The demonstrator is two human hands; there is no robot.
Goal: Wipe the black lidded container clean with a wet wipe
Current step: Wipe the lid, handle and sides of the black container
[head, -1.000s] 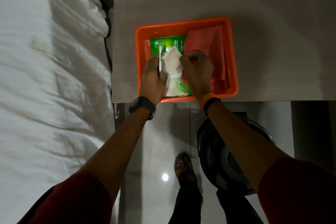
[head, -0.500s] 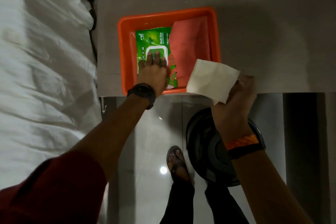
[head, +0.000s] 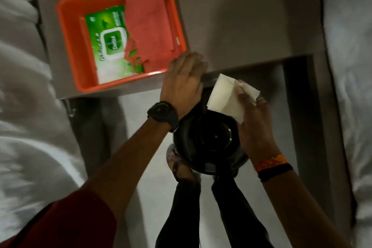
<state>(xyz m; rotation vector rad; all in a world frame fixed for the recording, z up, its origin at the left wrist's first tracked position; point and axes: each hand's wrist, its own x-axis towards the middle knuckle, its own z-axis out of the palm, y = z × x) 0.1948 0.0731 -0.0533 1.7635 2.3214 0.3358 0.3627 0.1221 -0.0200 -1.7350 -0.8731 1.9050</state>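
The black lidded container (head: 209, 143) stands on the floor just below the table's front edge, seen from above with its round lid up. My right hand (head: 253, 125) holds a white wet wipe (head: 227, 96) over the container's far rim. My left hand (head: 183, 80) lies palm down at the table's front edge, above the container's left side, with nothing visible in it. Its fingertips blur into the table edge. A green pack of wet wipes (head: 108, 44) lies with its flap closed in the orange tray (head: 66, 46).
A red cloth (head: 149, 24) lies in the tray's right half, over part of the pack. The tray sits on a grey table (head: 241, 16). White bedding borders the left (head: 24, 127) and right (head: 346, 66). My sandalled foot (head: 179, 165) is beside the container.
My left hand left the wipes pack and moved right to the table edge. My right hand carried the wipe down over the black container. The view shifted right.
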